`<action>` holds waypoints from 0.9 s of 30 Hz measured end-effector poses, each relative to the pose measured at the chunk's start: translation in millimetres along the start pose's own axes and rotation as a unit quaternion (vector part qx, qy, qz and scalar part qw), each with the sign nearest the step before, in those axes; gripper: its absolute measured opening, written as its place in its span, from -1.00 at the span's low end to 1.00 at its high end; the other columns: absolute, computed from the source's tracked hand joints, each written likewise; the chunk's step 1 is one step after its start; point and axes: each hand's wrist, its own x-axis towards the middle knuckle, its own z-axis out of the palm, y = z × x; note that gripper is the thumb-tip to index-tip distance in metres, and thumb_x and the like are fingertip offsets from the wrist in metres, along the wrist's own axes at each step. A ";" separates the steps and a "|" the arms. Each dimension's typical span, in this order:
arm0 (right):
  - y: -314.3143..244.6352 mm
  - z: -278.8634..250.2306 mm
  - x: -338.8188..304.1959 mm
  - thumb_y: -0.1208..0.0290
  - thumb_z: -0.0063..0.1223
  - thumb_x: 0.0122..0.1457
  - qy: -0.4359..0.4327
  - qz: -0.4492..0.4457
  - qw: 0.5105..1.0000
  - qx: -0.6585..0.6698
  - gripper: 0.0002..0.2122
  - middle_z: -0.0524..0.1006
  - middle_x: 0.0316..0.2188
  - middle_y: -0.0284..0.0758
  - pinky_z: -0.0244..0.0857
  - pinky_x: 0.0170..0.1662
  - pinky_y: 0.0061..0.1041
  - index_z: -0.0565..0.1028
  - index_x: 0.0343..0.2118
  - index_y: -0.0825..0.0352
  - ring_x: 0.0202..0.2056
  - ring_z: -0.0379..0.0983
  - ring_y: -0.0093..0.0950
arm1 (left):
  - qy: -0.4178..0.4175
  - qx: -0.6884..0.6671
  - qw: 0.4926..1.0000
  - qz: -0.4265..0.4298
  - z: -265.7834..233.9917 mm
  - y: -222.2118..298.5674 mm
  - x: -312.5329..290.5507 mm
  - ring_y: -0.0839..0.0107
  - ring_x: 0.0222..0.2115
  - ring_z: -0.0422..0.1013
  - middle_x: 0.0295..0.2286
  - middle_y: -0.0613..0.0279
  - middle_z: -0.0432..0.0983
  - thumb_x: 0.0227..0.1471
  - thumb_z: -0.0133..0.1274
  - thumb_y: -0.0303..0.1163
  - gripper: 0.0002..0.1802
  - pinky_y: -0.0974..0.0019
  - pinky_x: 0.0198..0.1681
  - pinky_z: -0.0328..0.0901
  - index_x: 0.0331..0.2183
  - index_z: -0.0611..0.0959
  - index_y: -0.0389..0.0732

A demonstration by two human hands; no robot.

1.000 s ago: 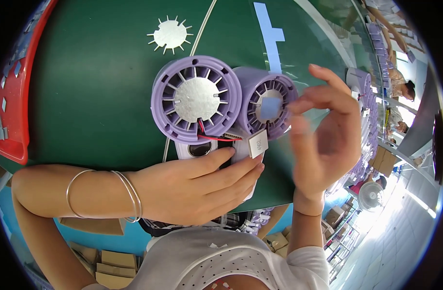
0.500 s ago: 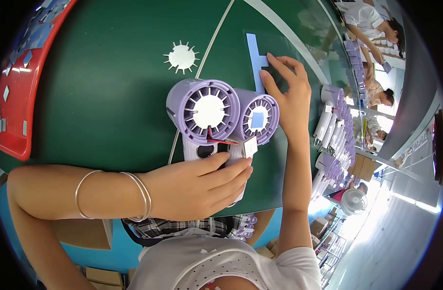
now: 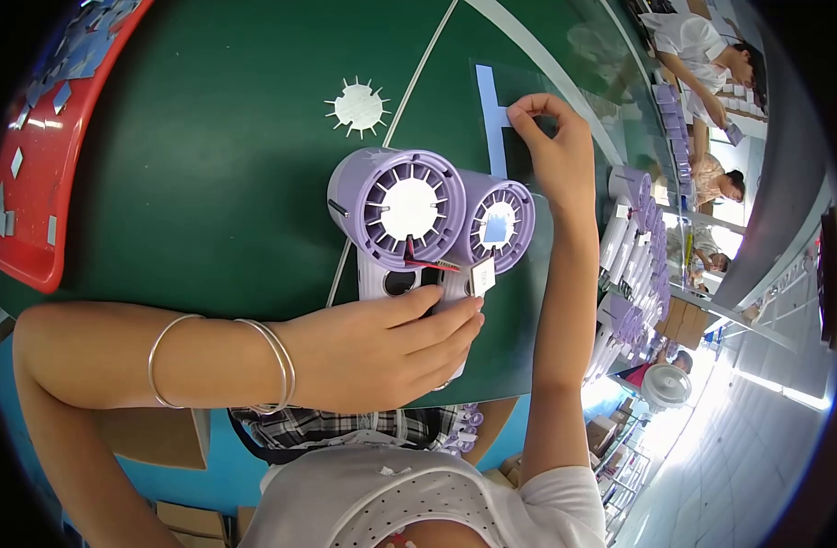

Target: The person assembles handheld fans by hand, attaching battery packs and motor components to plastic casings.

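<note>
Two purple-and-white handheld fans lie side by side on the green table, heads pointing away from me. The larger fan (image 3: 407, 208) has a plain white disc in its vents; the other fan (image 3: 497, 228) has a white disc with a blue square on it. My left hand (image 3: 382, 352) lies closed over their white handles, beside a small white tag (image 3: 482, 276) and thin red and black wires. Beyond them, my right hand (image 3: 560, 151) pinches the end of a small blue sticker (image 3: 505, 116), which meets a long blue strip (image 3: 489, 100) on the table.
A white spiky disc (image 3: 357, 107) lies flat beyond the fans. At far left stands a red tray (image 3: 39, 242) with blue and silvery pieces. Several more purple fans (image 3: 624, 247) are lined up along the right edge, and people sit at work farther off.
My right thumb and index finger have come together on the sticker's end; they were apart around it. The fans and disc appear slightly farther right in view, with my left hand still over the handles.
</note>
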 end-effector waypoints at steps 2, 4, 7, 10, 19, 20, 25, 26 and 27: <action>0.0 4.3 0.1 0.43 0.19 0.08 -0.002 -0.013 1.000 -0.002 -0.87 0.60 -0.36 -0.23 0.34 -0.12 -0.42 0.59 -0.37 0.39 -0.28 0.52 -0.35 | -0.001 0.000 1.000 -0.003 -1.2 0.4 -1.8 0.09 0.16 0.27 0.07 0.03 0.44 0.11 -0.04 -0.22 -0.57 0.10 0.15 0.21 -0.04 0.59 -0.24; -1.8 8.2 -4.6 0.44 0.15 0.13 0.030 -0.053 0.996 -0.066 -0.86 0.60 -0.34 -0.23 0.33 -0.15 -0.41 0.57 -0.30 0.38 -0.29 0.50 -0.36 | -0.003 0.001 1.000 -0.005 -1.7 0.4 -3.3 0.10 0.16 0.27 0.07 0.03 0.45 0.11 -0.04 -0.22 -0.57 0.11 0.14 0.21 -0.05 0.59 -0.24; -0.4 6.6 -13.0 0.44 0.12 0.17 0.038 -0.087 0.995 -0.043 -0.86 0.58 -0.34 -0.24 0.30 -0.16 -0.44 0.53 -0.26 0.37 -0.26 0.46 -0.42 | 0.002 -0.002 1.000 -0.008 -2.0 0.1 -4.0 0.11 0.16 0.27 0.07 0.04 0.45 0.11 -0.04 -0.22 -0.57 0.11 0.15 0.21 -0.05 0.60 -0.24; 9.4 -0.2 -14.1 0.45 0.11 0.20 0.020 -0.052 0.996 0.067 -0.87 0.56 -0.35 -0.29 0.28 -0.11 -0.51 0.51 -0.28 0.39 -0.23 0.43 -0.48 | 0.004 -0.001 1.000 -0.004 -1.7 -0.8 -3.6 0.12 0.16 0.27 0.07 0.05 0.45 0.11 -0.04 -0.22 -0.57 0.12 0.15 0.21 -0.05 0.60 -0.25; 0.0 -20.1 -16.3 0.53 0.05 0.24 -0.111 -0.082 0.972 0.188 -0.91 0.53 -0.24 -0.29 0.26 0.07 -0.49 0.45 -0.27 0.43 -0.06 0.44 -0.47 | 0.002 0.006 1.000 -0.008 -2.0 -0.9 -4.6 0.13 0.16 0.28 0.07 0.06 0.45 0.10 -0.04 -0.21 -0.56 0.12 0.16 0.21 -0.05 0.60 -0.25; -0.7 -22.2 -16.7 0.53 0.05 0.24 -0.111 -0.083 0.973 0.187 -0.91 0.53 -0.24 -0.29 0.26 0.07 -0.49 0.45 -0.27 0.43 -0.06 0.44 -0.47 | 0.003 0.006 1.000 -0.008 -2.7 -0.9 -4.7 0.13 0.16 0.28 0.07 0.06 0.45 0.10 -0.04 -0.21 -0.56 0.12 0.16 0.21 -0.05 0.60 -0.25; -24.0 -22.3 -32.7 0.54 0.08 0.24 -0.051 -0.056 0.970 0.229 -0.92 0.54 -0.19 -0.26 0.28 0.05 -0.50 0.48 -0.25 0.42 -0.02 0.45 -0.44 | 0.008 -0.008 1.000 -0.008 -6.1 -0.7 -8.2 0.20 0.11 0.34 0.04 0.05 0.47 0.12 -0.07 -0.29 -0.60 0.16 0.09 0.26 -0.06 0.59 -0.29; -32.4 -21.8 -38.1 0.55 0.12 0.23 -0.023 -0.052 0.971 0.230 -0.90 0.56 -0.18 -0.23 0.29 0.03 -0.51 0.49 -0.24 0.43 -0.06 0.46 -0.46 | 0.003 -0.008 1.000 -0.013 -6.2 0.0 -10.3 0.20 0.11 0.34 0.04 0.05 0.47 0.12 -0.07 -0.29 -0.60 0.16 0.09 0.26 -0.06 0.59 -0.29; -40.8 -21.6 -43.7 0.55 0.12 0.23 -0.027 -0.051 0.970 0.236 -0.90 0.56 -0.18 -0.23 0.29 0.03 -0.51 0.49 -0.24 0.43 -0.06 0.46 -0.46 | 0.007 -0.004 1.000 -0.012 -5.5 0.8 -12.2 0.19 0.11 0.34 0.04 0.05 0.46 0.12 -0.08 -0.28 -0.59 0.15 0.09 0.26 -0.06 0.59 -0.29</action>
